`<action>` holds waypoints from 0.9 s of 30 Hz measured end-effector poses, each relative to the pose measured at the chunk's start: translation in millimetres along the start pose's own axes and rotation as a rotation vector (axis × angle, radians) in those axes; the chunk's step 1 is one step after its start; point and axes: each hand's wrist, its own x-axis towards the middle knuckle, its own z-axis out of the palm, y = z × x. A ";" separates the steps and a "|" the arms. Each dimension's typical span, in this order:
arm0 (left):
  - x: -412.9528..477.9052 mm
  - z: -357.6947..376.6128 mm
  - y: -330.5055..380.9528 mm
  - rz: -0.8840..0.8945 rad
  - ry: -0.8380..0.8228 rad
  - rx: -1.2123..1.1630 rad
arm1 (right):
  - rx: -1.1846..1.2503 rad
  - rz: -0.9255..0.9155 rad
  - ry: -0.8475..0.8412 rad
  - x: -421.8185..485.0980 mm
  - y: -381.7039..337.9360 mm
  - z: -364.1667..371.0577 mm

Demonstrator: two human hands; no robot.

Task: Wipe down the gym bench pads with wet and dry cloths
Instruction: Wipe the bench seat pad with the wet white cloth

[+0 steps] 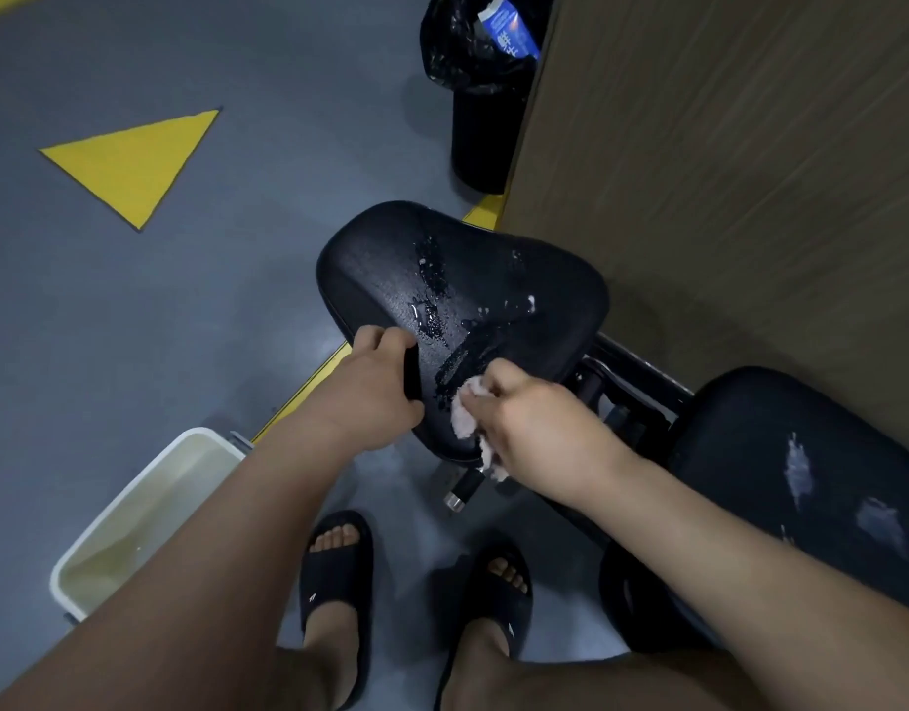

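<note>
Here, two hands — one cloth (468,418), two pads, one bin.

The seat pad (457,279) lies in the middle, a second pad (801,479) to its right (and nearer). A cloth (465,418) touches the seat pad's near end. A tub (134,505) stands on the floor (237,248) at left; a bin (485,130) stands behind, beside a wall (724,171).
</note>
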 end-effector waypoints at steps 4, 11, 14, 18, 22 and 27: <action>0.7 0.7 3.0 -0.001 -0.009 -0.012 | 0.066 0.161 0.126 3.1 20.6 -10.6; 1.1 1.5 5.5 -0.005 0.009 0.023 | -0.103 0.118 0.166 -10.8 38.6 -19.3; 0.6 2.1 7.0 -0.003 0.011 0.034 | -0.054 0.066 0.038 -12.7 45.5 -15.2; -0.4 2.4 8.3 -0.007 0.006 0.048 | 0.095 0.021 0.162 -6.9 52.0 -5.1; -1.0 2.6 8.6 -0.005 0.005 0.062 | 0.044 0.024 0.300 1.4 32.2 0.6; -1.2 1.7 6.3 0.008 0.012 0.061 | 0.035 -0.219 0.092 -1.3 0.2 18.4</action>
